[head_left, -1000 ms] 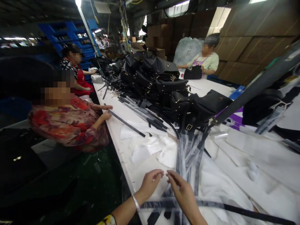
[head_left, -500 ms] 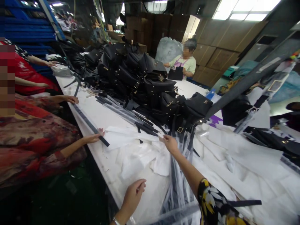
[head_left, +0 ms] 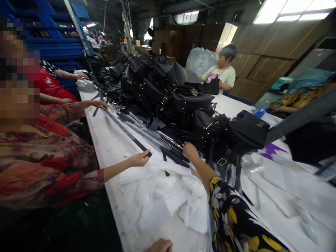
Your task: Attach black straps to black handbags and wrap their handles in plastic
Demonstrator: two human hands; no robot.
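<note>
Behind the white table (head_left: pixel 128 213), brown cartons (head_left: pixel 267 66) are stacked high, below a bright window (head_left: pixel 296 8); the floor (head_left: pixel 78 224) is dark green.

dim overall; daylight glares white through the window (head_left: pixel 296 10) at top right. the table (head_left: pixel 101 143) is bright, the floor (head_left: pixel 70 227) nearly black. strips (head_left: pixel 141 134) catch a pale sheen. fine detail is soft, edges stretched, mosaic blocks (head_left: pixel 18 77) at left.

A heap of handbags (head_left: pixel 157 92) lies on the far middle of the worktable (head_left: pixel 101 148), straps (head_left: pixel 173 154) along its near left side. Sheets (head_left: pixel 154 210) lie nearer and to the right. Cardboard cartons (head_left: pixel 262 42) stand far right, behind one co-worker (head_left: pixel 228 76); others line the left edge.
</note>
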